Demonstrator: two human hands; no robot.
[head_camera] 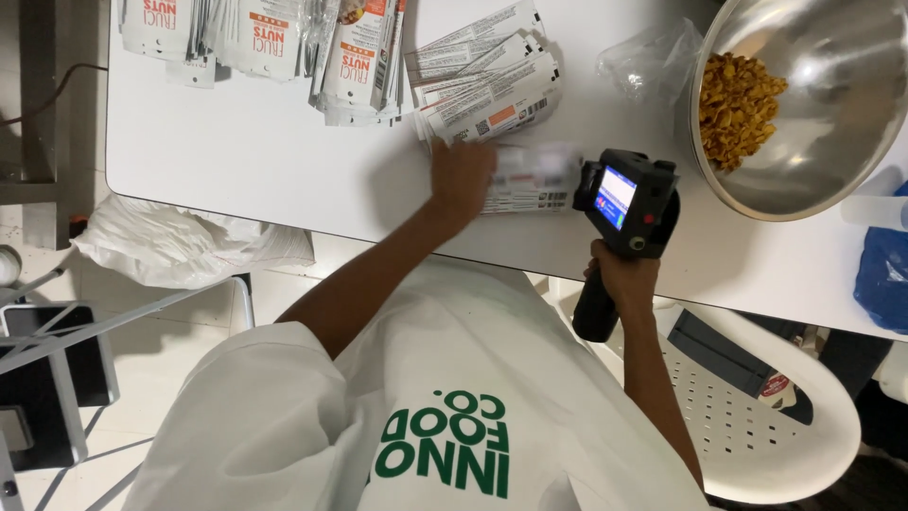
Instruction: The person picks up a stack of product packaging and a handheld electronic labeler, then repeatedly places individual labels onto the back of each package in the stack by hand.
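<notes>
One flat white pouch [530, 180], blurred, is pressed to the table [284, 161] edge by the left hand [462, 178], w/ a black handheld printer [619, 222] gripped beside it by the right hand [622, 279], steel bowl [832, 123] nearby.

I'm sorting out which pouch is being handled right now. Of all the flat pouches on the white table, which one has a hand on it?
The blurred pouch at the table's near edge, under the left hand and beside the black handheld device; the fanned stack behind lies untouched.
</notes>
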